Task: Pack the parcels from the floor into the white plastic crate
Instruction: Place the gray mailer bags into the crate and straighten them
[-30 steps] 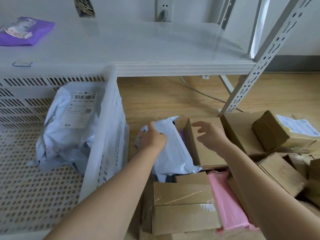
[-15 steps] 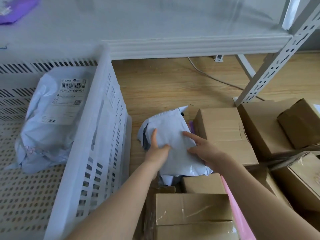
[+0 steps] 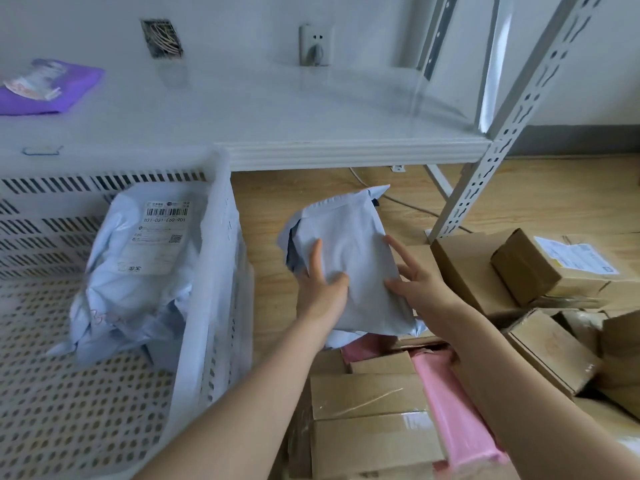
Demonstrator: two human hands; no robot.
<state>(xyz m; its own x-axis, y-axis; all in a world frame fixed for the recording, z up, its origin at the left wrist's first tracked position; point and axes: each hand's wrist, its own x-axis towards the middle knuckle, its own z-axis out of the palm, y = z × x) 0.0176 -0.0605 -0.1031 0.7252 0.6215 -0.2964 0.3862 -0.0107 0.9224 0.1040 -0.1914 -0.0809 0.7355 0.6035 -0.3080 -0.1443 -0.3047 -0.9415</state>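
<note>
Grey-white poly mailer (image 3: 349,258) is between my two hands, lifted off the heap of cardboard boxes (image 3: 374,424) on the floor, just right of the white plastic crate (image 3: 211,271). My left hand (image 3: 320,289) has its thumb pinched over the front, fingers behind. My right hand (image 3: 415,282) presses the other edge with fingers spread and straight. Step in hand: carrying this parcel over. Next move, I judge: swing left, clear the crate wall, drop it beside the labelled bag (image 3: 138,268) already inside. A pink mailer (image 3: 450,403) and boxes are left to pack.
</note>
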